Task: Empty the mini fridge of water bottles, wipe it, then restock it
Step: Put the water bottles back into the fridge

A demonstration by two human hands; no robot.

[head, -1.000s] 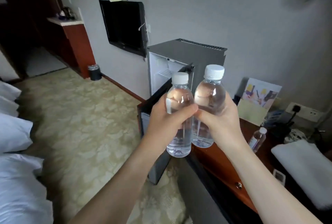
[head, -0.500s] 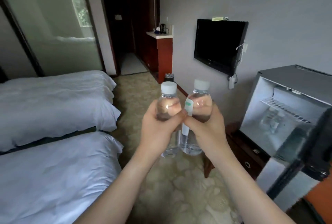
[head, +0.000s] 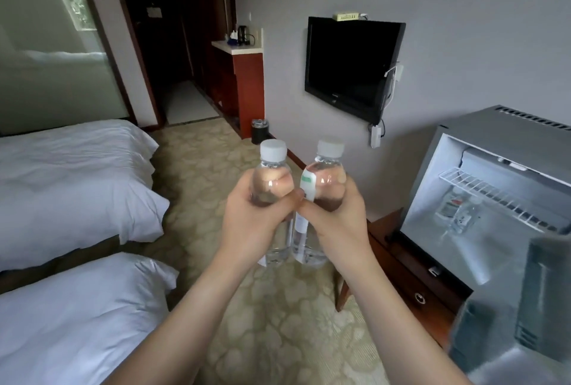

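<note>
Two clear water bottles with white caps stand upright side by side in front of me. My left hand (head: 253,224) grips the left bottle (head: 272,165) and my right hand (head: 336,224) grips the right bottle (head: 328,162), which has a loose white-green label. The hands touch at the thumbs. To the right the grey mini fridge (head: 506,137) stands open on a wooden cabinet (head: 411,276), its door (head: 525,307) swung toward me. Below its wire shelf (head: 494,193) two more bottles (head: 457,211) show faintly at the back.
Two beds with white bedding (head: 71,187) fill the left side. A patterned carpet (head: 278,323) runs between beds and wall. A black TV (head: 349,63) hangs on the wall, with a small dark bin (head: 259,131) and a red counter (head: 244,75) beyond.
My view has swung left, away from the desk toward the beds, then steadied; the fridge slid to the right edge. Both hands still hold the bottles together in front of me.
</note>
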